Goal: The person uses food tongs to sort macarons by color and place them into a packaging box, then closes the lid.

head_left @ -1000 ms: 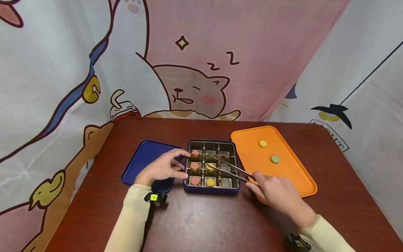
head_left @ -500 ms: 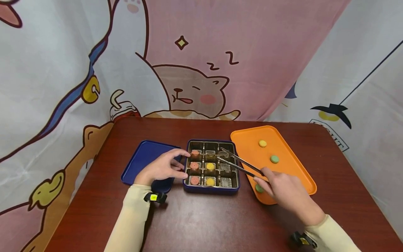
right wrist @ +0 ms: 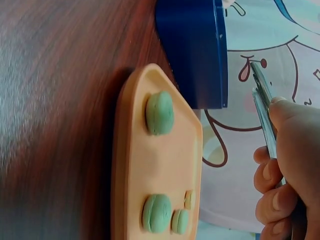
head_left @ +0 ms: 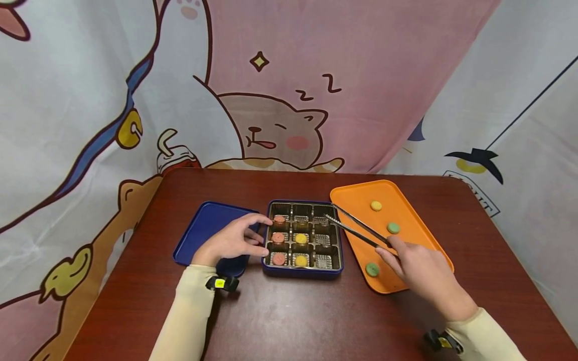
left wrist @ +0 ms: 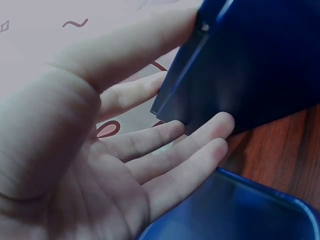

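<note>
My right hand (head_left: 424,273) grips metal tongs (head_left: 361,228), their tips apart with nothing between them, over the right edge of a blue tin (head_left: 302,273). My left hand (head_left: 232,240) touches the tin's left wall with thumb and index finger, the other fingers loosely extended, as the left wrist view also shows. In the tin's divided insert sit pink macarons (head_left: 278,258) down the left column and two yellow macarons (head_left: 301,260) in the middle one. On an orange tray (head_left: 424,230) lie a yellow macaron (head_left: 376,205) and green macarons (head_left: 372,269); one green macaron (right wrist: 156,213) is hidden by my right hand in the head view.
A dark blue lid (head_left: 203,230) lies left of the tin, partly under my left hand. All stand on a brown wooden table (head_left: 289,316). A printed cloth (head_left: 370,75) hangs behind the table's far edge.
My right hand and the tongs have moved right, from over the yellow macaron in the tin's middle to the tin's right edge. The tongs let that macaron go. The left hand stays put.
</note>
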Demonstrator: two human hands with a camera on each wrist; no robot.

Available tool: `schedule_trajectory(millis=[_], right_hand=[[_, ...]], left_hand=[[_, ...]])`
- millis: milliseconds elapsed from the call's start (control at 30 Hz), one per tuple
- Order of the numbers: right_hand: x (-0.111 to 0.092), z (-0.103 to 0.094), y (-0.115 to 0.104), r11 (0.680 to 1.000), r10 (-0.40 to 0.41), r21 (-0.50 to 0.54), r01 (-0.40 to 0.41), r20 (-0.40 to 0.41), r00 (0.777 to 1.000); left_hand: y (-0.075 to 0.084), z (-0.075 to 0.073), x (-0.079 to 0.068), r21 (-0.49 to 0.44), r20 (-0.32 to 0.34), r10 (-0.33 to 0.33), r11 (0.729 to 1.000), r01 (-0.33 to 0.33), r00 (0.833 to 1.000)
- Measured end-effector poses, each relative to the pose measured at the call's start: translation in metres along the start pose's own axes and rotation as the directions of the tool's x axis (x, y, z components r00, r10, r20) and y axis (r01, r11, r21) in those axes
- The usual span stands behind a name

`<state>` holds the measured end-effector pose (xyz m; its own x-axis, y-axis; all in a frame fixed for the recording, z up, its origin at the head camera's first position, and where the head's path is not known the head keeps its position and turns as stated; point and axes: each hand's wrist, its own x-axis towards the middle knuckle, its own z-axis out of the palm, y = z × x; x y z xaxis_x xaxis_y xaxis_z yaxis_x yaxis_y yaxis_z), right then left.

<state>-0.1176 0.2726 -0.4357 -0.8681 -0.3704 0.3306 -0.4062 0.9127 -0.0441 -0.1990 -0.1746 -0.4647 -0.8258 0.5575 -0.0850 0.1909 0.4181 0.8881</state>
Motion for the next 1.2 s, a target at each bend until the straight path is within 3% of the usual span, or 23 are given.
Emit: schedule_trajectory(millis=[433, 1200], right_hand=[[-0.005, 0.001, 0.025, 0.992, 0.121, 0.012, -0.122, 0.078, 0.990], [-0.009, 0.012, 0.072, 0.950, 0.308, -0.034, -0.311, 0.270, 0.912]], left_hand=[[-0.001, 0.000, 0.000, 0.004, -0.004, -0.003, 1.000, 0.003, 1.000], [0.000, 0.001, 0.000, 0.003, -0.007, -0.010, 1.000, 0.010, 1.000]])
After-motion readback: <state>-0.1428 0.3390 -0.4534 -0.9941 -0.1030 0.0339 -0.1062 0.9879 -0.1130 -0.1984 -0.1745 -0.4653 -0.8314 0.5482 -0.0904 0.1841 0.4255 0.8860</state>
